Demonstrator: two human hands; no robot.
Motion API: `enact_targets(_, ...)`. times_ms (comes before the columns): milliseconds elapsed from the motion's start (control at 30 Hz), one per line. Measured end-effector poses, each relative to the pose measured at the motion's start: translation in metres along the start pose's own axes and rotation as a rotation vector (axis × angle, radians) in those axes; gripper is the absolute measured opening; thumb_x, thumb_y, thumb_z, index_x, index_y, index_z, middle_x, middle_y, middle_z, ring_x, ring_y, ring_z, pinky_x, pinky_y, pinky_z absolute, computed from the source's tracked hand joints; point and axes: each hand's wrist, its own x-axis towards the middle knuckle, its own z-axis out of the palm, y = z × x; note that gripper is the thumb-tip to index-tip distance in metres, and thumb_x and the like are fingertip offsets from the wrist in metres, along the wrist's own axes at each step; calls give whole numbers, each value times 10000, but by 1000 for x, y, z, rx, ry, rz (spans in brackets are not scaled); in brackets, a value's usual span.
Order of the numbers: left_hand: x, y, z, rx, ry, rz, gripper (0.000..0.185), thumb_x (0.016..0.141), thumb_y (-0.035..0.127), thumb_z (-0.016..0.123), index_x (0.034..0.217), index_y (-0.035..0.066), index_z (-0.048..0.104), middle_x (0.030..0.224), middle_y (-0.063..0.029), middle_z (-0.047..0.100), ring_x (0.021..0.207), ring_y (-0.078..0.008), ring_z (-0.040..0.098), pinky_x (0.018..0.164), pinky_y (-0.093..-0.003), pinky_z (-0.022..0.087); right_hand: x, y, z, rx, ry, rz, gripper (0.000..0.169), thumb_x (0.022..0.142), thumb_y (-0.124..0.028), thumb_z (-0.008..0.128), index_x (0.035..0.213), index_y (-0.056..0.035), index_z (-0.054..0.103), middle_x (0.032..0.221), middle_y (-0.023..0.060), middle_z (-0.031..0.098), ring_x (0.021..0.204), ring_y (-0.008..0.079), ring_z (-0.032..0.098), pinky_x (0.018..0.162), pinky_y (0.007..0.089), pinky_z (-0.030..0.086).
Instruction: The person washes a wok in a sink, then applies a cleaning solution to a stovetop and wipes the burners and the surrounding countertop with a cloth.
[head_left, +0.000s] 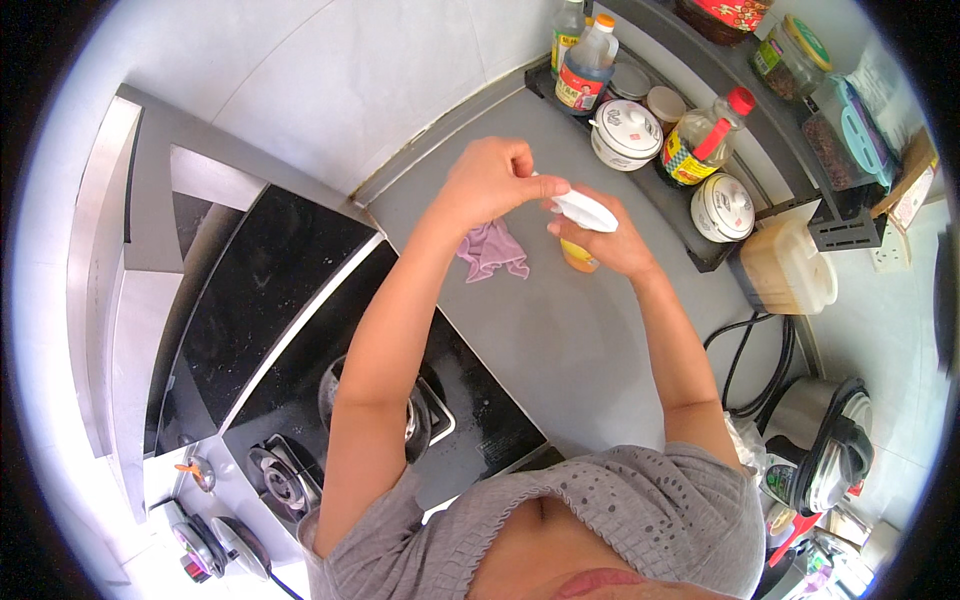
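Note:
A small white object, possibly a spray nozzle or cap, is between my two hands above the grey countertop. My left hand reaches it with thumb and finger at its upper left end. My right hand is around its lower right side, with the fingers partly hidden and slightly blurred. Just below my right hand is a yellow-orange bottle or container; its upper part is hidden. A crumpled pink-purple cloth lies on the countertop below my left hand.
A black gas hob adjoins the counter at lower left, under a range hood. A dark rack holds sauce bottles and white lidded pots. A plastic jug, black cables and a pressure cooker stand right.

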Motion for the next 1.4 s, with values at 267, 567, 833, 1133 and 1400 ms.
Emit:
enact_targets(267,-89,-8,28,-97,444,-68,261,879,241,699,791,25,584,599,-89,580,522,-184,556,513,-319,437,47,17,11,-157,375,75,374,809,-354,768,996,-42,682,859,81,698,793,150,639,752,302,497)
enact_targets(567,-199,-38,76,-110,211,-241,231,863,195,697,785,17,574,635,-112,592,542,-214,571,527,-328,442,67,40,-6,-185,512,115,482,793,-433,762,1083,-54,690,1010,107,720,939,206,680,853,337,499)
enact_targets(833,-233,-44,78,-153,228,-313,215,873,156,695,782,4,573,608,-33,548,559,-88,467,525,-258,401,65,38,-17,-187,462,185,471,793,-413,758,1088,-52,693,1038,88,717,980,208,662,887,325,489)
enact_targets(1133,-239,-37,81,-175,222,-272,203,877,144,693,786,5,576,615,-43,557,557,-96,488,519,-264,408,69,46,-14,-260,504,210,436,803,-389,750,1062,-43,692,1009,59,712,951,170,644,894,309,479)
enact_targets(1400,-244,-30,82,-152,199,-290,205,869,152,687,791,3,570,656,-99,575,572,-203,549,540,-323,437,62,34,-21,40,380,165,350,769,-146,762,1086,-33,668,1016,37,686,942,134,623,865,290,479)
